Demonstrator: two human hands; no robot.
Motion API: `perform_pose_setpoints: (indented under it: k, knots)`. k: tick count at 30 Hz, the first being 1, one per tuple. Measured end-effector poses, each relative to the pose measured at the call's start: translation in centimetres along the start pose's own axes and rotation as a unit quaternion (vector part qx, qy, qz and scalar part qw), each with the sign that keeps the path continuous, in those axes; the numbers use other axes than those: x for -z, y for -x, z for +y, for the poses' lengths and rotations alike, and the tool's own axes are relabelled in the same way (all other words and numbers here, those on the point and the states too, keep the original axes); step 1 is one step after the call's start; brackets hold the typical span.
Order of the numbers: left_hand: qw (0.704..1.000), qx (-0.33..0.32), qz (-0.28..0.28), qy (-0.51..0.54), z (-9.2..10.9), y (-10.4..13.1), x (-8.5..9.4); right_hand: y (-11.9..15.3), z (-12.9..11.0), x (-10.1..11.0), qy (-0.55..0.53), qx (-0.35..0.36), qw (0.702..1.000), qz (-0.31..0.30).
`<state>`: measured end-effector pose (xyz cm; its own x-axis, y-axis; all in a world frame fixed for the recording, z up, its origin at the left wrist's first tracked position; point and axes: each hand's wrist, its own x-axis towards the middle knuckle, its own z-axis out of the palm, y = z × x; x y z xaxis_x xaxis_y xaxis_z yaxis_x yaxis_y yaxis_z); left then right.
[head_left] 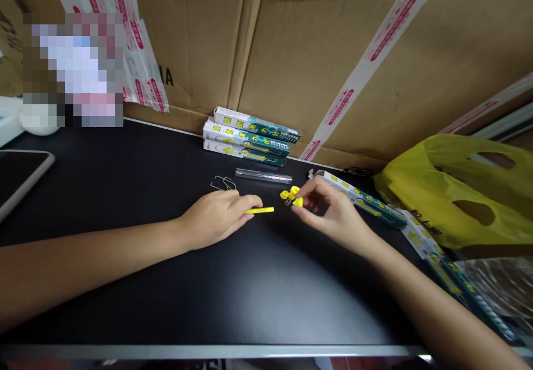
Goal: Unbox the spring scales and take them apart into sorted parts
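Observation:
Near the middle of the black table (233,298), my left hand (220,217) is closed on a thin yellow strip (262,210) whose end sticks out to the right. My right hand (328,209) pinches a small yellow cap (297,201) between thumb and fingers. Beside those fingertips lie other small yellow caps (285,194), with a tiny metal spring (287,203) just below them. A clear plastic tube (264,176) rests behind the hands. Bent metal wire hooks (224,183) lie just beyond my left hand.
Three narrow boxes (245,142) are stacked at the back. More such boxes (366,201) lie at the right, by a yellow plastic bag (453,192) and clear plastic wrapping (503,281). A phone (20,176) is at the left. Cardboard (325,37) stands behind the table.

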<state>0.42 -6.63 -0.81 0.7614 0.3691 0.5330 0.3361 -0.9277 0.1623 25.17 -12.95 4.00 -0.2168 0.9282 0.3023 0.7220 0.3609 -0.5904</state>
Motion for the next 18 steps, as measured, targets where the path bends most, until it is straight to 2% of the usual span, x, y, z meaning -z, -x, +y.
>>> perform_pose_setpoints:
  k: [4,8,14,18]
  knots:
    - [1.0,-0.016,-0.02,-0.006,0.0,-0.1,0.1,0.7,2.4,1.6,0.051,-0.069,0.995,-0.054]
    - [0.999,-0.037,-0.033,-0.004,0.0,-0.1,0.2,1.3,3.4,1.5,0.119,-0.102,0.982,-0.106]
    - [0.998,-0.049,-0.019,0.021,-0.1,-0.2,0.2,1.1,3.7,0.8,0.144,-0.088,0.981,-0.094]
    - [0.997,-0.053,-0.033,0.034,-0.1,-0.3,0.3,0.8,3.9,0.8,0.189,-0.078,0.975,-0.086]
